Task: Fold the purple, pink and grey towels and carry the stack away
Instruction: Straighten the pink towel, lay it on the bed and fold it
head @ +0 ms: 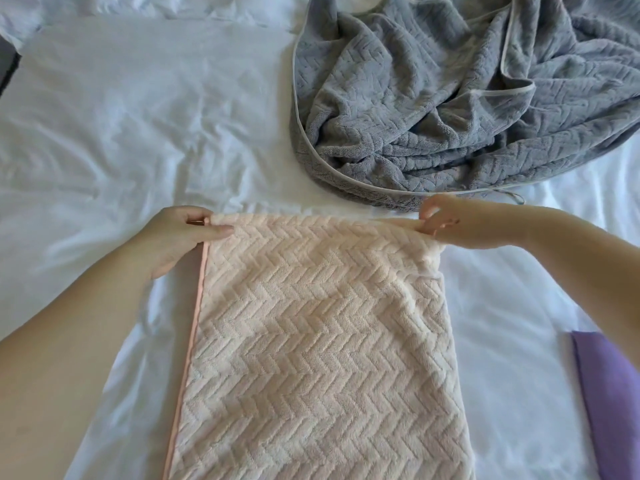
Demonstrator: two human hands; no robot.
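purple towel (609,393) is laid near right | pink towel (311,341) is spread on bed (138,116), far corners pinched by left hand (180,237) and right hand (460,223) | skewed fold is risked if a pinch slips | grey towel (450,98) is heaped beyond

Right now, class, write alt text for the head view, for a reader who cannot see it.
The left hand and right hand pinch the far corners of a pink towel lying flat on a white bedsheet. A crumpled grey towel lies beyond it to the right; a purple towel shows at the lower right edge.
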